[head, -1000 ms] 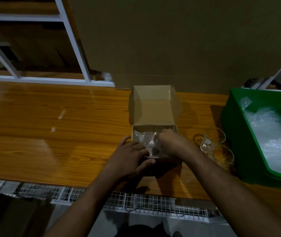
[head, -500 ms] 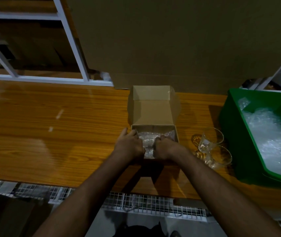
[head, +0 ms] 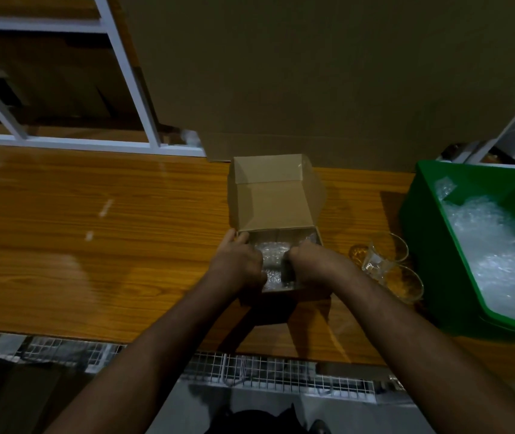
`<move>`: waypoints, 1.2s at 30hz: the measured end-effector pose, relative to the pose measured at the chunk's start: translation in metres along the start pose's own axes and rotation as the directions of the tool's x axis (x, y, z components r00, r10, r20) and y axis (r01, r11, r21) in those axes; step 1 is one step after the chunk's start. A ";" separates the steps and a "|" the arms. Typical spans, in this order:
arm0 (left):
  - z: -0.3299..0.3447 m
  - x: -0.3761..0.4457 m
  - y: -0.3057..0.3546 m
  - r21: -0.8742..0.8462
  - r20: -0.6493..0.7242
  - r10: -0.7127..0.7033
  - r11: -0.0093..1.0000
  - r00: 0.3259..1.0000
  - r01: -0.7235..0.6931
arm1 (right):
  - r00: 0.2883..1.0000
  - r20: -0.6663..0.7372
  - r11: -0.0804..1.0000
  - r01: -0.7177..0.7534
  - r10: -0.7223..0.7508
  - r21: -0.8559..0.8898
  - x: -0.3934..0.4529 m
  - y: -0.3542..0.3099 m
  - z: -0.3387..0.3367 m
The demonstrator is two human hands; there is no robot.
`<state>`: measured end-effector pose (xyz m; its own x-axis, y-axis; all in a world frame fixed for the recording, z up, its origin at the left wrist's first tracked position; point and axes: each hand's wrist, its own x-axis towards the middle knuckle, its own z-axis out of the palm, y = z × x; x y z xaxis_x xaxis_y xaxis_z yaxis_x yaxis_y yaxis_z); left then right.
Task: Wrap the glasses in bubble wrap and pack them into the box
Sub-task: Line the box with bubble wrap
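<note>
Cardboard box (head: 276, 198) open on wooden table (head: 93, 245); bubble-wrapped glass (head: 273, 261) inside, between both hands. Left hand (head: 239, 261) and right hand (head: 311, 263) curl round it, equally near. Unwrapped glasses (head: 387, 267) lie right, nearer right hand.

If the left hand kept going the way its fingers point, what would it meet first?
Probably the bubble-wrapped bundle inside the box: the left hand curls right and down onto it. Contact depth is unclear.
</note>
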<state>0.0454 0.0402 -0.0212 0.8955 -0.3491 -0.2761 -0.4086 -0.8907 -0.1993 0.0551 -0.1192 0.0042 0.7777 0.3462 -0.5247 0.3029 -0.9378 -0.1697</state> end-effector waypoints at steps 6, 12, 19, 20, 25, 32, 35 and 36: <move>-0.003 0.001 -0.006 -0.090 -0.244 0.102 0.988 0.964 -0.128 | 0.848 -0.503 0.985 -0.120 0.166 0.122 -0.018 0.031 -0.015; 0.010 0.013 0.002 -0.066 -0.086 0.225 0.971 0.970 -0.231 | 0.894 -0.212 0.904 -0.338 0.395 0.261 -0.013 0.034 -0.004; 0.009 0.015 0.001 -0.093 -0.073 0.181 0.978 0.981 -0.187 | 0.882 -0.188 0.877 -0.362 0.432 0.316 -0.010 0.035 0.002; 0.007 0.016 0.002 -0.089 -0.050 0.172 0.980 0.984 -0.176 | 0.890 -0.160 0.881 -0.372 0.428 0.292 -0.011 0.033 0.002; 0.000 0.022 0.006 -0.040 0.054 0.125 0.992 0.991 -0.123 | 0.883 -0.261 0.920 -0.386 0.390 0.069 -0.007 0.025 0.016; 0.004 0.022 0.015 -0.103 0.061 0.036 0.994 0.997 -0.029 | 0.901 0.038 0.831 -0.414 0.432 0.370 -0.023 0.027 -0.015; 0.001 0.025 0.021 -0.231 -0.002 0.097 0.968 0.995 -0.094 | 0.891 -0.031 0.861 -0.428 0.453 0.276 -0.016 0.024 -0.009; 0.001 0.027 0.022 -0.297 -0.023 0.144 0.944 0.989 -0.145 | 0.894 -0.070 0.881 -0.420 0.443 0.218 -0.011 0.024 -0.003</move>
<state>0.0606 0.0113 -0.0339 0.8308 -0.4805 -0.2808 -0.4626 -0.8768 0.1316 0.0554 -0.1455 0.0084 0.8680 -0.1041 -0.4856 -0.1793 -0.9775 -0.1110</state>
